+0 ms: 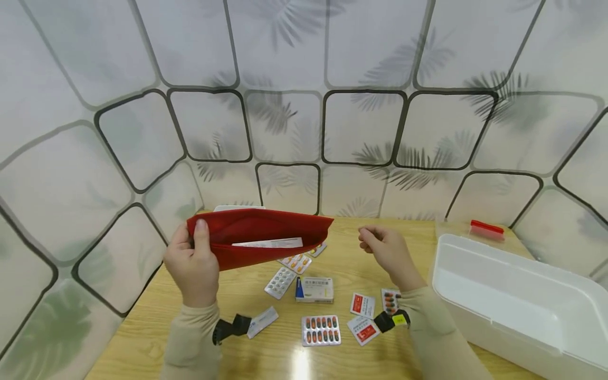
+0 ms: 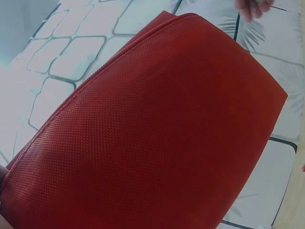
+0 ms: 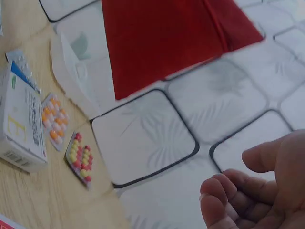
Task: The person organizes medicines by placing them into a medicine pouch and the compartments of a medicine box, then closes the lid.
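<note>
Left hand (image 1: 193, 266): closed on red fabric pouch (image 1: 261, 226) at its 9 o'clock end, thumb laid over the edge. Right hand (image 1: 387, 250): fingers loosely curled, narrow gap to the thumb, palm bare; placed at 3 o'clock of the pouch, well apart.

Red fabric pouch: raised above the wooden table (image 1: 266, 359); long axis lying roughly from 9 to 3 o'clock, free end pointing to 3; mouth parted, turned up towards the head camera; zip edge running from about 7 to 1 o'clock in the left wrist view. Inside, along the same axis: one flat white printed packet (image 1: 273, 243).

On the table, clock positions taken from the white-and-blue carton marked E (image 1: 315, 290):
- 12 o'clock: yellow-and-red capsule blister (image 1: 317, 249), partly covered by the pouch in the head view.
- 11: orange-and-white capsule blister (image 1: 296, 263).
- 9: silver blister of round cells (image 1: 280, 283).
- 8: small white-and-blue packet (image 1: 263, 322).
- 6: orange-and-dark capsule blister (image 1: 321, 331).
- Between 3 and 4: upper red-and-white sachet (image 1: 363, 305).
- 4: lower red-and-white sachet (image 1: 363, 330).
- 3: second orange-and-dark blister (image 1: 390, 300), partly hidden; farther out, white plastic bin (image 1: 499, 311).
- Between 2 and 3, far: clear bag with red zip (image 1: 486, 231).

Beyond: leaf-patterned backdrop (image 1: 285, 121).
</note>
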A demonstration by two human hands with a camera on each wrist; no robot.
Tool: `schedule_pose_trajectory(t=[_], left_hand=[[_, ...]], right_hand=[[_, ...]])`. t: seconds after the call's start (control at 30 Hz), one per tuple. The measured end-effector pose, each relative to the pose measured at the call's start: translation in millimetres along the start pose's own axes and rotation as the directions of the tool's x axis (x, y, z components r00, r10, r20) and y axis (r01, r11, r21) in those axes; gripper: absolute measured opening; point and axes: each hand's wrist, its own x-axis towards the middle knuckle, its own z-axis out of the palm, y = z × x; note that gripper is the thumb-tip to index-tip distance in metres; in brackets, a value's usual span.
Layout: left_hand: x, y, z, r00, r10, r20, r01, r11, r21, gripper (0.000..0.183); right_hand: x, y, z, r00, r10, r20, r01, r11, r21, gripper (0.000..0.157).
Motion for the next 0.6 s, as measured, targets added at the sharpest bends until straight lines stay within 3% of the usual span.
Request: schedule_pose_trajectory(t=[0.1, 0.27, 0.6], left_hand=[[0.7, -1.4, -1.4, 1.000, -0.017, -0.003, 0.017, 1.000, 0.009, 0.025], [2.6, -3.2, -3.2, 1.000, -0.021, -0.017, 0.021, 0.999, 0.040, 0.029], [4.9, -3.4, -6.7, 0.999, -0.015, -0.029, 0.016, 0.999, 0.046, 0.031]], right_hand=[[12.3, 12.2, -4.1, 0.989, 0.145, 0.006, -0.145, 0.983, 0.110, 0.040], [28.3, 29.2, -5.2, 0.952, 0.304, 0.031, -0.299, 0.906, 0.298, 0.039], [54.2, 61.0, 1.1, 0.870, 0.494, 0.002, -0.474, 0.833, 0.284, 0.038]])
